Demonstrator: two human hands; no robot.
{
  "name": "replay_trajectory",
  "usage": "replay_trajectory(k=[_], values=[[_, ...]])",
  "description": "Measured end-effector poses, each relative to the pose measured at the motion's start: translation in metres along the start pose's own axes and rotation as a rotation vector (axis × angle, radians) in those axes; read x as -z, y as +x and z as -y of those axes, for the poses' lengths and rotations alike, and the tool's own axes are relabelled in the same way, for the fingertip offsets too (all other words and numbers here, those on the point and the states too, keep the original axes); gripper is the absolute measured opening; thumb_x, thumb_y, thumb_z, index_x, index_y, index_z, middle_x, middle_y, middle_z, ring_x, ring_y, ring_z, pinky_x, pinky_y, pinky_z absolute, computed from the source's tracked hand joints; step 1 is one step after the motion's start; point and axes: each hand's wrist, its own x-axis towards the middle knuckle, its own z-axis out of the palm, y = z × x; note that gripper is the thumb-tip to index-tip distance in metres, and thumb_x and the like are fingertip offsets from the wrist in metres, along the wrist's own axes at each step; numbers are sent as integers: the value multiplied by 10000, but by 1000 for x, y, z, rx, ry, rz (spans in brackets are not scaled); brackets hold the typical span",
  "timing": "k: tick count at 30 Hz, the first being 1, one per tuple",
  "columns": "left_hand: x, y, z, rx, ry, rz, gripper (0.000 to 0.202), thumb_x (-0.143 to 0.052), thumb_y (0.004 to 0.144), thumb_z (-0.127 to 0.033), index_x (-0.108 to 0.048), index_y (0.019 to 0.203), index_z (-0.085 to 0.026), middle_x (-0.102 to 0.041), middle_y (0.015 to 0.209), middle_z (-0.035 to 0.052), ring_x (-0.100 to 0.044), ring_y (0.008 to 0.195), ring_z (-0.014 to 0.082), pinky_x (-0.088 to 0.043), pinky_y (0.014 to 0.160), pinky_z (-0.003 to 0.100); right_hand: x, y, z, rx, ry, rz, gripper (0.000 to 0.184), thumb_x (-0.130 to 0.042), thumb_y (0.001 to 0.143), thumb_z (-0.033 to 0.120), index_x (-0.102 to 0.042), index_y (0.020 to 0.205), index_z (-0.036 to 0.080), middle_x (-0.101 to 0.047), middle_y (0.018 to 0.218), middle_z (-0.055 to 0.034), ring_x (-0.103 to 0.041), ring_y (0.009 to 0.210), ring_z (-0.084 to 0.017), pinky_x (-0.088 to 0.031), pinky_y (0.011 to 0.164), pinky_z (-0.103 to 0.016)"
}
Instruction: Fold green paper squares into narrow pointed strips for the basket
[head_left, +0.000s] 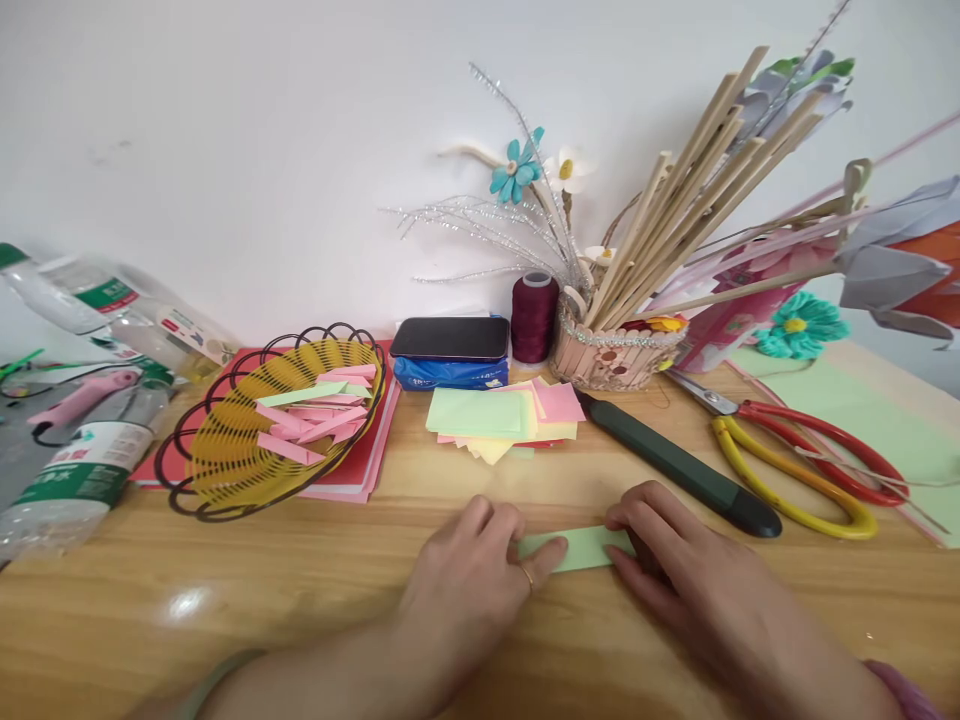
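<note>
- Only got the head view here: a light green paper strip [586,549] is low over the wooden counter [300,610], front and center between two bare hands. Can't tell if it's flat on the wood.
- Left hand [476,565], the one with the thin ring: narrow grip, holding the strip's left end, thumb lying across it.
- Right hand [686,570]: also a narrow grip, thumb and fingers closed on the strip's right end.
- Just beyond the hands there's a messy pile of colored paper slips [480,412], green, yellow and pink.
- Right of that, a dark green handled tool [679,462] lies at a slant, with red-and-yellow-handled scissors [780,412] beside it.
- Off to the left, a yellow woven basket [221,450] sits tilted on red and pink sheets [375,440], with mostly pink folded strips [311,425] plus some green inside.
- Behind the pile: a phone [450,338] on a blue packet [450,374], then a maroon thread spool [535,320] next to a pot [611,358] stuffed with wooden sticks [694,210].
</note>
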Motion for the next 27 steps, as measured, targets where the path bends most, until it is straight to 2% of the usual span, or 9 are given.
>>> replay_trajectory(k=[3,5,7,10,14,19,24,27], values=[[-16,-4,4,-45,64,-158,134,-490,880,-367,-541,943,-260,-465,766,-23,-490,754,142,-368,525,219,7,-2,7,108,-129,-125,246,-318,907,242,-554,870,182,-575,862,-70,-592,756,-182,-497,659,-333],[-19,-4,5,-59,94,-207,157,-470,888,-380,-547,930,-250,-451,742,-18,-474,728,141,-366,514,227,10,-5,15,223,-248,-217,253,-341,899,221,-580,945,155,-611,933,-103,-583,866,-219,-480,738,-378],[-17,-3,4,-88,125,-227,147,-467,892,-362,-554,904,-244,-440,728,-16,-459,703,141,-360,498,232,8,-9,26,345,-327,-267,277,-385,886,237,-564,1067,128,-622,1044,-115,-552,991,-224,-456,810,-361],[-9,-2,4,-162,167,-220,73,-528,863,-302,-558,915,-260,-447,750,-16,-445,699,149,-364,505,235,-1,-16,37,445,-380,-197,445,-383,877,398,-519,1177,98,-579,1178,-123,-492,1111,-208,-438,858,-304],[-1,-1,4,-238,239,-199,270,-566,840,-283,-506,1100,-325,-458,756,-8,-433,698,168,-355,501,232,-7,-23,37,403,-479,-176,614,-350,851,532,-525,1166,34,-554,1203,-175,-505,1106,-245,-439,847,-323],[2,-4,3,-271,278,-192,343,-575,831,-256,-483,1157,-310,-485,783,6,-437,699,166,-367,525,238,-3,-26,34,321,-540,-263,597,-264,893,496,-592,1060,26,-605,1114,-189,-575,1009,-243,-437,815,-342],[1,-7,4,-327,260,-218,297,-503,868,-202,-483,1165,-206,-520,835,24,-455,732,168,-395,598,273,-8,-30,42,177,-459,-285,710,-159,889,557,-601,1058,27,-576,1164,-177,-520,1091,-244,-376,917,-352],[1,-7,6,-436,246,-259,276,-439,888,-166,-492,1149,-92,-538,962,70,-458,850,184,-401,715,302,-10,-28,43,186,-420,-291,771,-130,866,602,-609,1050,25,-573,1170,-179,-508,1104,-243,-366,931,-349]])
